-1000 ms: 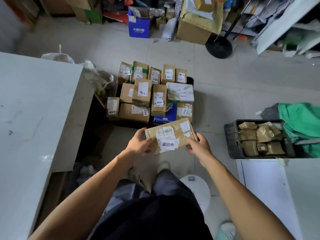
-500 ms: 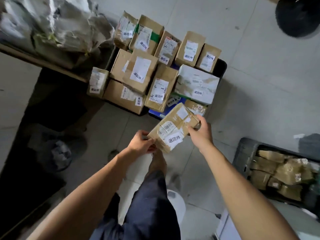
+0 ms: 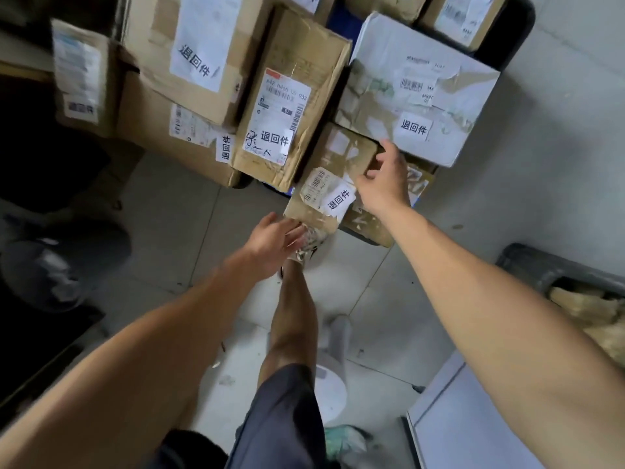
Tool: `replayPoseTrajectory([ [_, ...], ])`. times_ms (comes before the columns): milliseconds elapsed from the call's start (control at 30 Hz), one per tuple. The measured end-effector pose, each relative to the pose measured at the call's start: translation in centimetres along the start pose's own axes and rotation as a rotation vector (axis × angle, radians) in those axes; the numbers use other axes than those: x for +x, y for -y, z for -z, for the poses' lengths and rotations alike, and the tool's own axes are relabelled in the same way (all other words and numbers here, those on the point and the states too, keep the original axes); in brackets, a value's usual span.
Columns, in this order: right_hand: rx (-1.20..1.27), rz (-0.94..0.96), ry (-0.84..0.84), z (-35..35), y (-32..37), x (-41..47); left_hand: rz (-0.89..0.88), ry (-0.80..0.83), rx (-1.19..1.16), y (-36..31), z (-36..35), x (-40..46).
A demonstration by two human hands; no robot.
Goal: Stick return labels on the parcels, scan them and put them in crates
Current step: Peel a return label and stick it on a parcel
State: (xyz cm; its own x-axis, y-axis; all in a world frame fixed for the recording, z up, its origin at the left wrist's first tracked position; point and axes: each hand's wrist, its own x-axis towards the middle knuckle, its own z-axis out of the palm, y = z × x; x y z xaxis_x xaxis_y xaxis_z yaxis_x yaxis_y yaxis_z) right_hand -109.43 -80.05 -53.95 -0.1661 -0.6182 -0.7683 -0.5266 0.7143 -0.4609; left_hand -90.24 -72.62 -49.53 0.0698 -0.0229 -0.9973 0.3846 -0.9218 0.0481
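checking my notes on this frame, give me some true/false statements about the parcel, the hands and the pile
1. The small parcel carries a white return label. True.
2. The right hand is at the parcel's far end, fingers loosely spread. True.
3. The left hand holds a scanner. False: it holds no tool and sits at the parcel's near corner.
4. The parcel lies in the black crate on the right. False: it is at the near edge of the pile, beside the tall box.
5. The white parcel bears a return label. True.
6. The pile's parcels have no labels. False: several show return labels.
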Motion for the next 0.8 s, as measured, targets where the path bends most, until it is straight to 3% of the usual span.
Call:
replayPoseTrajectory([
  [167, -0.005, -0.097, -0.002, 0.2, 0.2, -1.8, 0.061, 0.151, 0.042, -1.1, -1.1, -1.2],
  [400, -0.206, -0.199, 0.175, 3.9, 5.9, -10.9, -0.173, 0.195, 0.646, -3.2, 3.0, -10.1],
  [467, -0.288, -0.153, 0.22, 4.8, 9.0, -14.8, -0.281, 0.173, 0.762, -4.1, 5.2, -14.7],
  [600, -0.447, -0.006, 0.227, 4.0, 15.8, -24.1, -0.455, 0.061, 0.766, -4.9, 11.5, -24.8],
  [800, -0.683, 0.304, 0.25, -6.0, 26.6, -40.4, -0.75, -0.111, 0.894, -4.4, 28.6, -36.4],
])
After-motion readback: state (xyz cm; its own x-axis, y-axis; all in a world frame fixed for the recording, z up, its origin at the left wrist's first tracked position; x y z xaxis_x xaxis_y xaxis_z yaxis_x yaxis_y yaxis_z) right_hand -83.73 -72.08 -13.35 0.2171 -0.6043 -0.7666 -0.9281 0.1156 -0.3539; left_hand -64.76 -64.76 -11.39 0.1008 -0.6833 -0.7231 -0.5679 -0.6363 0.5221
